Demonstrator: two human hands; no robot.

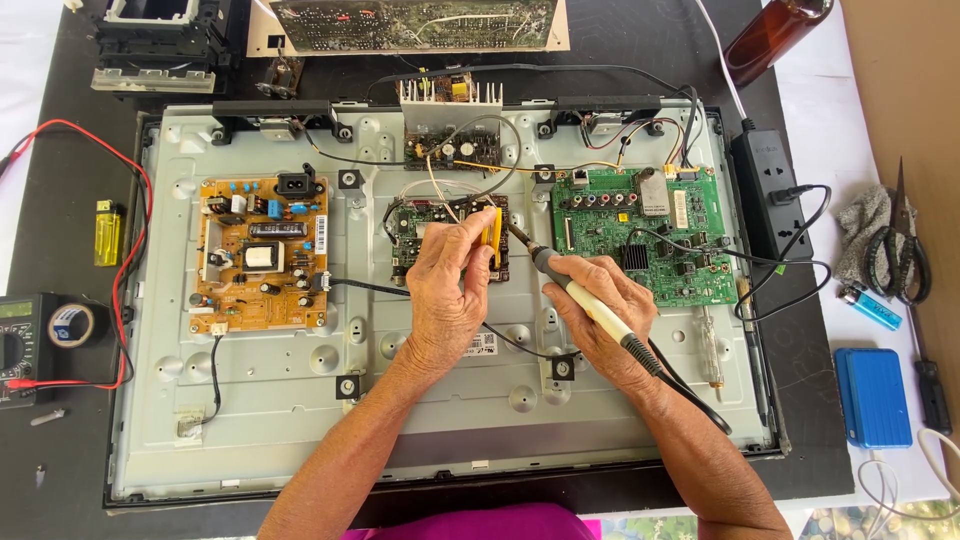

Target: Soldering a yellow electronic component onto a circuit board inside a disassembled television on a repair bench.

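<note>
My left hand (448,290) pinches a small yellow-handled tool (492,238) over a small dark circuit board (420,228) in the middle of an opened flat-screen back panel (250,420). My right hand (600,315) grips a soldering iron (560,280) like a pen, its tip pointing up-left toward the yellow tool and the small board. The iron's black cord runs off past my right wrist. A tan power board (262,252) sits at the panel's left, and a green main board (645,235) at its right.
A multimeter (18,345) with red leads and a tape roll (72,323) lie at left, near a yellow lighter (107,232). A power strip (768,190), scissors (900,255), a blue lighter (872,308), a blue case (872,396) and a brown bottle (770,35) are at right.
</note>
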